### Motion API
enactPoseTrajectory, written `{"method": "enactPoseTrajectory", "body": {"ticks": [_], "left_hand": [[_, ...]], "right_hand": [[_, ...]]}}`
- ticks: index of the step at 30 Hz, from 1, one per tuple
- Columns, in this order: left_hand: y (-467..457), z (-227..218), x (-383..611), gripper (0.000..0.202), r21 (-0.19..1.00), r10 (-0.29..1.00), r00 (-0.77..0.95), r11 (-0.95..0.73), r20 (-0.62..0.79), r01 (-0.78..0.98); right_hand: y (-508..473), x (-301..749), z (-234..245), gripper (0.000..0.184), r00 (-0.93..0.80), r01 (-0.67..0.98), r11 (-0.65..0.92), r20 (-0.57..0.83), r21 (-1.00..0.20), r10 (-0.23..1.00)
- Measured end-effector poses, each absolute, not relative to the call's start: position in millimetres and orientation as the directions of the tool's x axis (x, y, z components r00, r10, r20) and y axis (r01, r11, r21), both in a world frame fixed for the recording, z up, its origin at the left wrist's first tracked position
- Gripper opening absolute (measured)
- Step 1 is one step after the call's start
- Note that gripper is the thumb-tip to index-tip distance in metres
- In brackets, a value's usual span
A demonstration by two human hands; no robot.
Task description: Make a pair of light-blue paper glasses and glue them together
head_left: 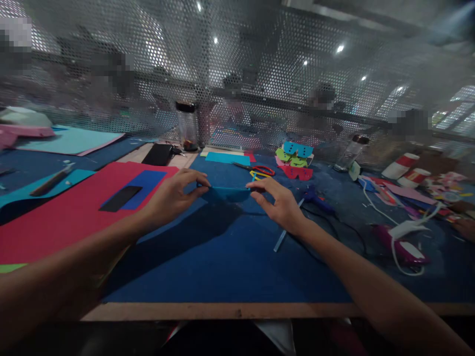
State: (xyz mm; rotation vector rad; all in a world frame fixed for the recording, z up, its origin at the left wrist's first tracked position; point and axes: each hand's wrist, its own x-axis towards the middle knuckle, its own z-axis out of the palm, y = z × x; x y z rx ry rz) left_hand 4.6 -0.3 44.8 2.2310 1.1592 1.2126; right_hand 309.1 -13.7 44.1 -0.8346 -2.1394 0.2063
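Both my hands hold a small light-blue foam piece [226, 193] just above the dark-blue mat [230, 262]. My left hand [174, 195] pinches its left end between thumb and fingers. My right hand [276, 200] pinches its right end. The piece is seen almost edge-on, so its shape is hard to make out. Behind it lie scissors with red and yellow handles [260, 171].
A red sheet [55, 217] with blue and black pieces lies left. Cut foam shapes [295, 160] are stacked at the back, with a blue glue gun [315, 198], a purple glue gun [403, 247], two jars [186, 126] and a perforated metal screen [237, 74]. Another person's fingers [465, 227] show far right.
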Motion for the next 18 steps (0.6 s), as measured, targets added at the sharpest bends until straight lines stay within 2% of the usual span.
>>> {"method": "enactPoseTrajectory", "body": {"ticks": [3, 5, 8, 11, 14, 18], "left_hand": [[0, 53, -6, 0.021, 0.646, 0.832, 0.16, -0.52, 0.531, 0.559], [2, 58, -16, 0.023, 0.641, 0.82, 0.084, -0.502, 0.566, 0.581], [8, 60, -29, 0.024, 0.7, 0.814, -0.053, -0.461, 0.578, 0.545], [15, 57, -37, 0.025, 0.769, 0.846, -0.125, -0.397, 0.518, 0.501], [20, 53, -40, 0.026, 0.826, 0.889, -0.125, -0.348, 0.441, 0.444], [22, 48, -39, 0.028, 0.87, 0.916, -0.109, -0.322, 0.386, 0.373]], "right_hand": [[-7, 327, 63, 0.029, -0.4, 0.634, 0.714, 0.664, -0.297, 0.631], [-3, 346, 75, 0.026, -0.299, 0.803, 0.556, 0.661, -0.216, 0.688], [-1, 378, 84, 0.029, -0.141, 0.98, 0.193, 0.525, -0.046, 0.839], [-6, 406, 79, 0.036, 0.01, 0.982, -0.068, 0.312, 0.176, 0.95], [-11, 423, 67, 0.038, 0.125, 0.934, -0.153, 0.108, 0.323, 0.986], [-12, 430, 56, 0.034, 0.131, 0.926, -0.139, 0.047, 0.35, 0.99]]}}
